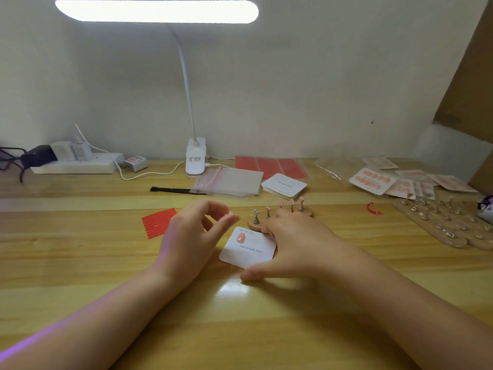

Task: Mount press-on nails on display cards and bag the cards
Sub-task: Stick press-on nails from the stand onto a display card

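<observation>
One nail (241, 238) mounted on the card (249, 249), right hand (296, 244) steadying it; left hand (192, 236) loosely curled, empty; finished cards (373, 180) at two o'clock.

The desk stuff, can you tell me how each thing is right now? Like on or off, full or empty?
Desk lamp: switched on.
Display card: flat on the desk, one pink nail mounted.
Small nail stand: three posts bear nails, two are bare.
Large stand board: posts look bare.
Blank cards: stacked.
Finished cards: filled with nails, piled.
Left hand: pinching, contents unclear.
Right hand: steadying the card.
</observation>
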The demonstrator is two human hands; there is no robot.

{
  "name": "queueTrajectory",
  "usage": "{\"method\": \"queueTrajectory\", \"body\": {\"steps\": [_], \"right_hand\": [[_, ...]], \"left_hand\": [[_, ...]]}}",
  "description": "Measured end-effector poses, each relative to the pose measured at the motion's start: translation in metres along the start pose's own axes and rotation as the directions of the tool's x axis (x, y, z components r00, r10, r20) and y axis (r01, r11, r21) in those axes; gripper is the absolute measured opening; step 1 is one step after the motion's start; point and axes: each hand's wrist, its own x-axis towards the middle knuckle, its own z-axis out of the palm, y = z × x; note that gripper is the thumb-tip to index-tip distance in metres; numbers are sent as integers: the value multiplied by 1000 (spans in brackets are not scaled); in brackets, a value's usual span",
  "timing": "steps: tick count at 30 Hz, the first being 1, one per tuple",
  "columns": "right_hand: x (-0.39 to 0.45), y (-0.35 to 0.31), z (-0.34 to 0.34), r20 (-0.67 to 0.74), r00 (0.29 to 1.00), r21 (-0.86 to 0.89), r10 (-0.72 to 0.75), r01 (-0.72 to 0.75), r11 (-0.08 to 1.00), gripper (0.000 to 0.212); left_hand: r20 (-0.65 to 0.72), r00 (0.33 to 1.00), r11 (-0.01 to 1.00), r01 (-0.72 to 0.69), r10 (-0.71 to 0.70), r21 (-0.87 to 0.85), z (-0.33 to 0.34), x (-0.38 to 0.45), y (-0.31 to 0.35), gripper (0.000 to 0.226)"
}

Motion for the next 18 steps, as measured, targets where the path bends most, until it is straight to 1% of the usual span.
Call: {"method": "queueTrajectory", "body": {"steps": [2,5,7,9,13,16,18], "right_hand": [[2,2,3,35,999,8,9,-9,1000,89],[7,7,6,45,999,117,21,-26,993,82],[9,10,8,48,998,200,35,-44,979,76],[12,13,8,80,996,258,48,-67,964,72],[16,19,8,161,983,327,86,-135,935,79],[17,22,9,140,987,351,77,-122,929,85],[17,23,11,118,991,362,62,-101,926,85]], "left_hand": [[8,1000,1000,22,-23,15,1,0,-1,23],[19,998,998,63,-64,31,1,1,-2,12],[37,995,995,90,-92,45,2,1,-2,10],[63,990,991,119,-123,57,4,1,-2,11],[133,974,978,166,-183,129,6,0,-3,13],[215,956,970,163,-201,181,8,0,-5,10],[252,946,972,166,-204,167,8,0,-5,9]]}}
